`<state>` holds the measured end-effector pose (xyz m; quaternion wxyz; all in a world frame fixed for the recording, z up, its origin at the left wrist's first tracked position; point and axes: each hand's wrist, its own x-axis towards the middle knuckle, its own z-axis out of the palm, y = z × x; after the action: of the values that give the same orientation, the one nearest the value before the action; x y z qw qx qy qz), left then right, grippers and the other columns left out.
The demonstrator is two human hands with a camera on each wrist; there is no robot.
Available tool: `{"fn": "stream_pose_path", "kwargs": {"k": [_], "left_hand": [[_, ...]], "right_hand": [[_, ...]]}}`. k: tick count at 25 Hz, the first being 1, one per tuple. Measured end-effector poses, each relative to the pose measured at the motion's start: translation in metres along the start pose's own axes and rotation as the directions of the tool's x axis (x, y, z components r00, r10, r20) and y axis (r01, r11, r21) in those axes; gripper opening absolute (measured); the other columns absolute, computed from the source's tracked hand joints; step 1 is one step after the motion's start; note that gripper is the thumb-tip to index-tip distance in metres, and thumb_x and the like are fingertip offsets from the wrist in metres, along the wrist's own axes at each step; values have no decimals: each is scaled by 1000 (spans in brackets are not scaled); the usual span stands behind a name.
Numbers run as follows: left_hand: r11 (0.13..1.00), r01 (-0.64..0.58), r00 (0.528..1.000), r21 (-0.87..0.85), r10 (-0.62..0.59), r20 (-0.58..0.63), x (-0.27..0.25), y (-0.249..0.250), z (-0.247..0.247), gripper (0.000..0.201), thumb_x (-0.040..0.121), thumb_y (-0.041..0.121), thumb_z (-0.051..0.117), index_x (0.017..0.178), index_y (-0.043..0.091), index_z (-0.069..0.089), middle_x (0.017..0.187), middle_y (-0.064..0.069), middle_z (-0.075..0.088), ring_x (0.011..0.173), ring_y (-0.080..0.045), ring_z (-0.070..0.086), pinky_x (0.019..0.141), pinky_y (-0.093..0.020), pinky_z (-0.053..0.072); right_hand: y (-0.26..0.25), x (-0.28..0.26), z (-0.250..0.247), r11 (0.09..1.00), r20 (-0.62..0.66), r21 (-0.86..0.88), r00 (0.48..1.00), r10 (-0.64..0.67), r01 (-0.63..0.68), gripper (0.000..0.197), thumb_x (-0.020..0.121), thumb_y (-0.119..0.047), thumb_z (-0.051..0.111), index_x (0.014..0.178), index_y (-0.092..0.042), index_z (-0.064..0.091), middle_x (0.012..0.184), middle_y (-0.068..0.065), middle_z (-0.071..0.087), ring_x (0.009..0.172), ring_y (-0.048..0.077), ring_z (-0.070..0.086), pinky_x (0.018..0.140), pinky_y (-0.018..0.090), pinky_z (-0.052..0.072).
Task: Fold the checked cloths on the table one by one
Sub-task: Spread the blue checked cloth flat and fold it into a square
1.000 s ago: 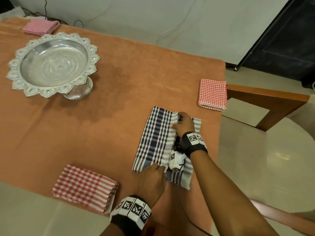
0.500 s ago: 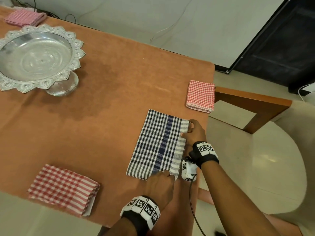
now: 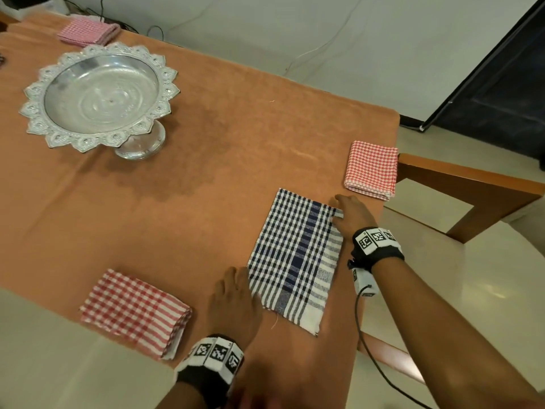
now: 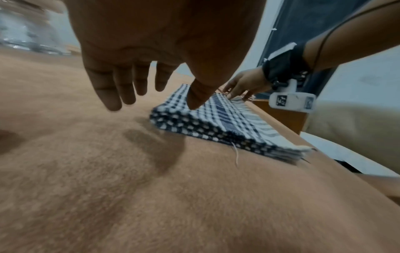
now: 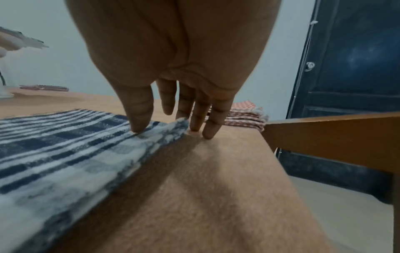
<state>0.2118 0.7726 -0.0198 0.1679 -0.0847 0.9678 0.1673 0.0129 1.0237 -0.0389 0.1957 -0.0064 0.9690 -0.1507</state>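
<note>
The blue checked cloth (image 3: 295, 258) lies folded flat near the right edge of the bench (image 3: 206, 172), which is covered in an orange-brown fabric. The left hand (image 3: 233, 302) sits at the cloth's near left corner, fingers straight and spread wide; in the left wrist view its fingers (image 4: 112, 95) hang just above the bare bench while the thumb points down at the cloth's top near that corner, whether touching I cannot tell. The right hand (image 3: 352, 214) is at the far right corner, fingers straight and relaxed; in the right wrist view its thumb presses on the cloth's edge and the other fingers (image 5: 212, 125) reach down to the bench just beside it. Neither hand grips anything. A folded red checked cloth (image 3: 371, 169) lies just beyond the right hand at the bench edge, another (image 3: 135, 311) left of the left hand, and a pink one (image 3: 88, 32) at the far side behind a silver pedestal tray (image 3: 97, 95).
</note>
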Motion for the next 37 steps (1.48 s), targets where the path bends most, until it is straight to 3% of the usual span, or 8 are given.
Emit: {"fn": "stream_pose_path", "kwargs": {"k": [8,12,14,18,21,27,32,37], "left_hand": [[901,272,945,-337,-184,270,20,-14,1,19,85,32,57,94,16,52,99,-6,61,80,-20,56,62,-29,39],[790,297,951,-537,-193,242,39,-10,-29,16,87,23,58,97,11,53,99,-10,62,80,-20,55,62,-28,38],[755,264,965,-601,-213,155,63,-10,-49,17,89,22,57,100,9,51,102,-14,61,81,-23,54,64,-30,40],[730,127,986,-672,-167,4,120,-4,-80,47,96,28,53,137,15,32,108,-13,59,70,-26,56,62,-33,43],[827,140,989,-545,-86,123,144,-1,-77,54,96,34,52,142,19,29,110,-10,62,78,-29,60,65,-33,46],[972,155,955,-178,-101,281,136,-32,-55,38,82,41,62,108,16,50,97,-6,60,80,-25,58,64,-30,41],[837,350,844,-422,-86,529,107,-70,-45,25,88,25,64,99,3,65,91,-16,70,68,-26,66,62,-34,56],[978,54,959,-202,6,283,93,-83,-54,46,85,51,62,105,13,49,96,0,59,84,-22,60,66,-33,45]], "right_hand": [[-1,4,-7,995,68,58,994,80,-84,39,86,-25,63,122,-12,59,120,10,60,106,28,57,79,29,43],[1,-24,-16,943,104,264,978,182,-203,6,81,-16,66,81,-11,63,78,3,58,74,23,55,57,26,37],[3,-50,-12,848,167,446,957,236,-286,19,80,-10,67,68,-9,52,66,7,54,56,20,55,51,26,38],[-13,-135,26,438,381,774,889,255,-458,9,86,0,64,81,-1,57,61,17,65,45,23,61,42,27,47],[-29,-174,67,299,453,793,842,292,-530,11,88,-6,66,88,2,59,64,18,64,50,26,59,45,28,48],[-38,-183,92,242,357,822,797,487,-515,20,91,-18,65,86,2,62,65,17,65,53,27,61,57,38,56],[-44,-189,95,244,338,815,773,536,-525,26,94,-23,61,82,0,64,60,12,66,53,27,62,57,36,55],[-46,-192,95,306,311,756,729,610,-579,28,91,-30,63,79,-5,65,66,13,68,55,25,63,59,36,54]]}}
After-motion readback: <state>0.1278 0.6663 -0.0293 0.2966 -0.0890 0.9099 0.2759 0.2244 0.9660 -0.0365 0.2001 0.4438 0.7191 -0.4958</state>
